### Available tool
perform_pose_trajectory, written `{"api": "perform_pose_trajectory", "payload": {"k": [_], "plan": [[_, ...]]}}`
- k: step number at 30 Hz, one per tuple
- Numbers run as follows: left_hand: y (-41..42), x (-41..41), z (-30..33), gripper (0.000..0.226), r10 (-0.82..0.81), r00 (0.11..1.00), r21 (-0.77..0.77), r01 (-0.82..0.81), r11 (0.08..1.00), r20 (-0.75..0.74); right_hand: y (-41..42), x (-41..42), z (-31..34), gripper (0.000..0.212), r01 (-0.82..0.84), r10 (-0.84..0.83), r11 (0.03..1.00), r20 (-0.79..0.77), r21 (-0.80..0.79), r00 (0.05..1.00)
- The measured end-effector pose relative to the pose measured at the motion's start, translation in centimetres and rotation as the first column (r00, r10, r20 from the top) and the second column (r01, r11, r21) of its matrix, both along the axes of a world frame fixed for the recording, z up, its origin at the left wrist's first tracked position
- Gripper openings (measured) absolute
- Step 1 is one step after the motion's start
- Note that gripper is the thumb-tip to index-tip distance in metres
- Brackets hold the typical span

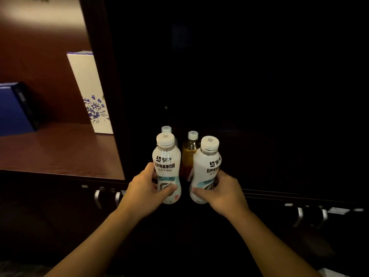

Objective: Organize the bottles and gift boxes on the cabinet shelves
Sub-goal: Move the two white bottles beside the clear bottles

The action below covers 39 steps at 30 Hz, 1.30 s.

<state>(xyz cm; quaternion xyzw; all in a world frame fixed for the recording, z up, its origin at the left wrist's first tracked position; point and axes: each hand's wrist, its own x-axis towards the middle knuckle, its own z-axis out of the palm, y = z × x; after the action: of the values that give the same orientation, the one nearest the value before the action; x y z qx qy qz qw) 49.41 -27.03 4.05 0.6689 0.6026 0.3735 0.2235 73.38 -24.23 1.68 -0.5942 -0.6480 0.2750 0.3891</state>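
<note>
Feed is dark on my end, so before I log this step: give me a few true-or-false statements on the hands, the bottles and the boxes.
1. Each hand grips a white bottle: the left hand one white bottle, the right hand the other white bottle. True.
2. The amber bottle is uncapped. False: it wears a white cap.
3. The floral gift box stands on the left shelf. True.
4. The blue box is right of the floral one. False: it is left.
5. Only three bottles show. False: a fourth bottle cap peeks behind.
</note>
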Motion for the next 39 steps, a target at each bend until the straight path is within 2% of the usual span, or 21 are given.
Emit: {"api": "perform_pose_trajectory", "payload": {"k": [13,20,30,39], "plan": [[4.7,13.6,-0.8,0.059,-0.185,0.983,-0.017,0.186,0.982,0.017,0.9,10.9,0.9,0.054,0.202,-0.204,0.978,0.016,0.055,0.979],[8.3,16.8,-1.7,0.061,-0.144,0.989,-0.011,0.144,0.990,-0.025,3.4,13.4,0.1,0.061,0.247,-0.248,0.969,0.037,0.030,0.968],[11.1,18.1,-3.6,0.061,-0.099,0.995,-0.070,0.098,0.993,-0.019,6.7,13.8,-1.3,0.053,0.241,-0.241,0.971,0.027,-0.002,0.970],[12.0,18.6,-4.3,0.059,-0.074,0.997,-0.065,0.073,0.995,-0.001,8.1,14.0,-2.7,0.057,0.208,-0.211,0.976,-0.049,-0.063,0.976]]}}
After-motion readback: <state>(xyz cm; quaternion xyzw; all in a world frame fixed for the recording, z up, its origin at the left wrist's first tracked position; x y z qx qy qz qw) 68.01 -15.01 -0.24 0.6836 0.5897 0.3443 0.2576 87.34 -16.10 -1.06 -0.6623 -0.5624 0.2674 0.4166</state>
